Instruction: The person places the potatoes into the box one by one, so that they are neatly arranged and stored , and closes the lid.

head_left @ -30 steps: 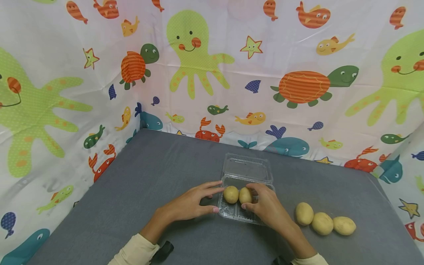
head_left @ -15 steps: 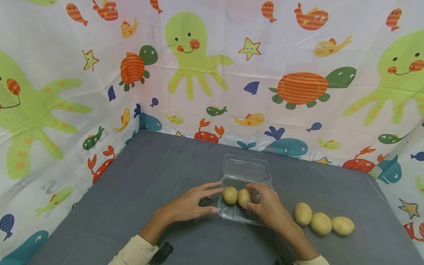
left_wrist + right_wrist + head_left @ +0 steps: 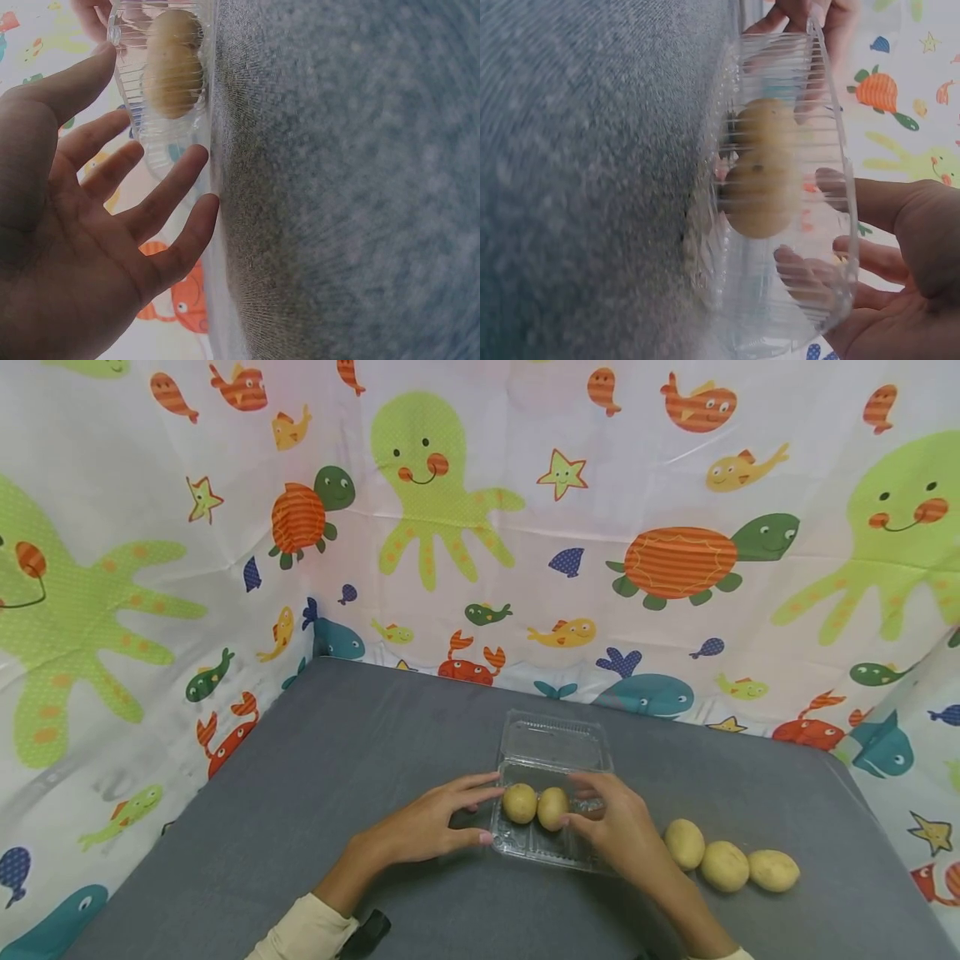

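Note:
Two potatoes lie side by side in a clear plastic clamshell box whose lid [image 3: 555, 741] is folded back; the left potato [image 3: 519, 803] is rounder, the right potato [image 3: 552, 809] beside it. My left hand [image 3: 427, 827] has its fingers spread, fingertips at the left rim of the box [image 3: 540, 852]. Over the right half of the box is my right hand [image 3: 622, 827], fingers loosely bent and holding nothing, thumb tip close to the right potato. Through the ribbed wall in the right wrist view, both potatoes [image 3: 761, 199] rest low in the box.
Three more potatoes [image 3: 724, 866] lie in a touching row on the grey table [image 3: 390, 718], right of the right forearm. A curtain [image 3: 480, 527] printed with sea animals hangs behind and along the sides.
My right hand has let go of the right potato and shifted slightly right, its fingers apart from it. The left hand stays at the box rim.

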{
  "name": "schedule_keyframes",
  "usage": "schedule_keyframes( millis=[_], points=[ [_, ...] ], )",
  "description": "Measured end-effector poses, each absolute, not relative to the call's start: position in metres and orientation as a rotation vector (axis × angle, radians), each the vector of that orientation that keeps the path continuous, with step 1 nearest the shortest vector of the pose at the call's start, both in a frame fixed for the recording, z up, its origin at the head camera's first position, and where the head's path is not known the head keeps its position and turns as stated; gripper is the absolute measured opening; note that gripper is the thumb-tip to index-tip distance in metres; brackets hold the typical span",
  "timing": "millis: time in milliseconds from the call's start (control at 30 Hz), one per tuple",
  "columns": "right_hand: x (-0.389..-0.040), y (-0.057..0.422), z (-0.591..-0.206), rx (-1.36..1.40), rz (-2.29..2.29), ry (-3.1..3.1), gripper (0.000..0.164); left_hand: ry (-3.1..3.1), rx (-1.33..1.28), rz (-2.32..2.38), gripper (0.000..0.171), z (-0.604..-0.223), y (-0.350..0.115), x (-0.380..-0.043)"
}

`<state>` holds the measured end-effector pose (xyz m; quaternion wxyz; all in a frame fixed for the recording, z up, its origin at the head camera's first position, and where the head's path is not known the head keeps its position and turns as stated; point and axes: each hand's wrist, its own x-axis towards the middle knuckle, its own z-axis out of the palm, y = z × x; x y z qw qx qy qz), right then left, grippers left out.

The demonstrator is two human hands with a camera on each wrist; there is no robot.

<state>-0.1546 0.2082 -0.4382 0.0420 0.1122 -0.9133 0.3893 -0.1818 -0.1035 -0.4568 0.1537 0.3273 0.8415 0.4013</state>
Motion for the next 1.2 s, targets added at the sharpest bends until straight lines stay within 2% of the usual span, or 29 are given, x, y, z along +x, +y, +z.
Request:
schedule_keyframes(
  millis=[1200],
  points=[
    [-0.136,0.247,-0.428,0.333,1.067,-2.566,0.062,2.413,0.961,1.153,0.067,-0.458,-0.104,-0.182]
  ],
)
